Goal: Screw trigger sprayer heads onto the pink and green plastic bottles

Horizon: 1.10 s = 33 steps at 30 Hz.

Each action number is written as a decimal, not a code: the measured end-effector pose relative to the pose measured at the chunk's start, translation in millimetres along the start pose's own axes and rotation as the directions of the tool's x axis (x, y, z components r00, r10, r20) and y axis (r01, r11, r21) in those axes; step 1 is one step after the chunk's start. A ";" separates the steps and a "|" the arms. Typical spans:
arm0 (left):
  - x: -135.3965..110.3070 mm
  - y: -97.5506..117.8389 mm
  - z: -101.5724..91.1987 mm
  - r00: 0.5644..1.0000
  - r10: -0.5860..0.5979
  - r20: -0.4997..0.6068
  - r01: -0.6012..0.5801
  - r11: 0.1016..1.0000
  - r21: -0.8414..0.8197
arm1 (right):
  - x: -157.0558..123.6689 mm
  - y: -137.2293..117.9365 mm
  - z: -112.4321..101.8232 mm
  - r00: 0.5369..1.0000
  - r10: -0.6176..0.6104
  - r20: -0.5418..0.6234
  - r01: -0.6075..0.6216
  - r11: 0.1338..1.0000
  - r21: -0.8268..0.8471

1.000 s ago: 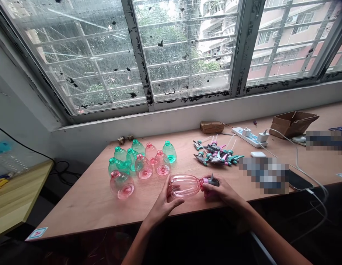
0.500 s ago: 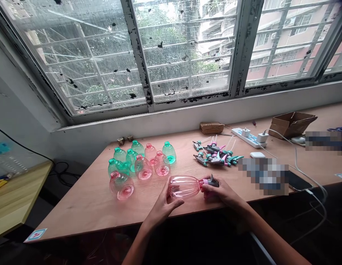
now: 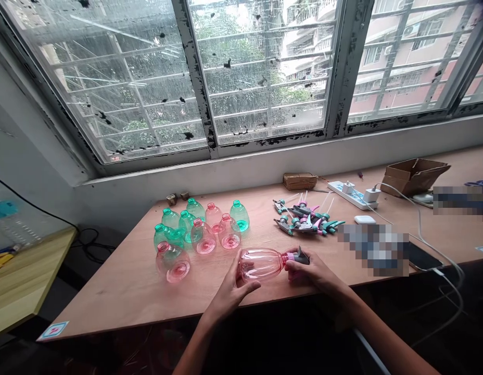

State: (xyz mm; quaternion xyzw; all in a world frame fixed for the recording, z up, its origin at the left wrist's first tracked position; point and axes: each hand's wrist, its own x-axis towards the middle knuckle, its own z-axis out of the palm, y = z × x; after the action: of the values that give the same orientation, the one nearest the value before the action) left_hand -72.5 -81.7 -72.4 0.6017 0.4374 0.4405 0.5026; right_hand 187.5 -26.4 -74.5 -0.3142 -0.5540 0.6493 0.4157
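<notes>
Clear pink plastic at lower centre, and here's the pink bottle [image 3: 261, 264] on its side, long axis running almost level across the frame, base to the left, neck to the right. It sits squarely between the two hands, so neither is nearer! The left hand [image 3: 234, 285] cups the base end, thumb along the near side; the right hand [image 3: 314, 271] is clamped round the spray head [image 3: 301, 255] at the neck, head and bottle in one line. Whether the bottle's underside touches the tabletop [image 3: 109, 307], I can't tell. Left of centre, a cluster of open-necked bottles [image 3: 204, 239] stands upright, beyond the left hand; right of centre, loose spray heads [image 3: 304, 224] lie heaped, beyond the right.
</notes>
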 end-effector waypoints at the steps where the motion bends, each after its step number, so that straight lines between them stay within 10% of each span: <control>1: 0.0 -0.7 0.0 1.000 0.010 -0.002 -0.010 1.000 0.005 | 0.1 0.1 -0.1 1.000 0.001 -0.002 -0.001 1.000 0.003; 33: -0.6 1.2 0.3 0.999 0.032 -0.003 -0.032 0.999 0.017 | -0.3 -0.1 -1.0 1.000 0.003 0.000 -0.003 0.999 -0.035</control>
State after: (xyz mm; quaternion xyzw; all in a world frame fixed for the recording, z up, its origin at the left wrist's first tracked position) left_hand -72.2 -82.4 -71.2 0.6121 0.4322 0.4457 0.4899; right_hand 188.5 -26.3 -74.7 -0.3224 -0.5648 0.6400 0.4092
